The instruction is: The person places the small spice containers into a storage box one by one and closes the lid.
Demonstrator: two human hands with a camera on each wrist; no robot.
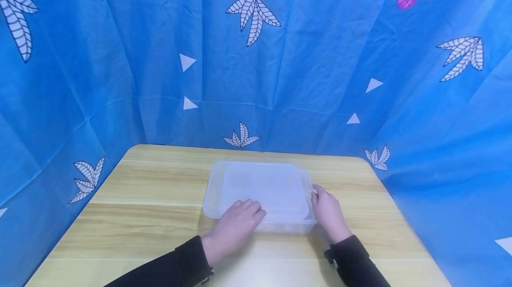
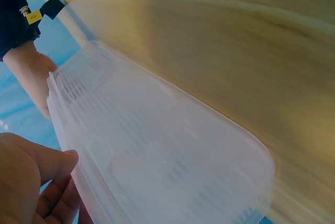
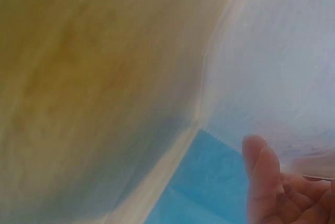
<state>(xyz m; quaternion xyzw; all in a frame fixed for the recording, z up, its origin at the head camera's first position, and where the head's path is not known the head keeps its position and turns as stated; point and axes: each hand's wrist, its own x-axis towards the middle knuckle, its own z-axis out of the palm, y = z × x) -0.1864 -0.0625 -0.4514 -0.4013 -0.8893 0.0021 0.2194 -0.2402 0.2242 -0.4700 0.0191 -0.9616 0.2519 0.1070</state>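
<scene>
A translucent white plastic lid (image 1: 264, 189) lies over a clear plastic container (image 1: 286, 227) on the table. The lid sits off to the left, so the container's right rim shows beyond it. At the near edge, my left hand (image 1: 237, 225) pinches the lid; in the left wrist view its thumb (image 2: 60, 162) lies along the edge with the other fingers curled beneath. My right hand (image 1: 329, 210) grips the container's right side, and in the right wrist view its fingers (image 3: 261, 169) are at the rim. What is inside the container cannot be made out.
The light wood-grain table (image 1: 152, 216) has rounded far corners. A blue curtain (image 1: 312, 69) with leaf and triangle prints hangs behind it and along both sides. Dark sleeves (image 1: 176, 260) cover both forearms.
</scene>
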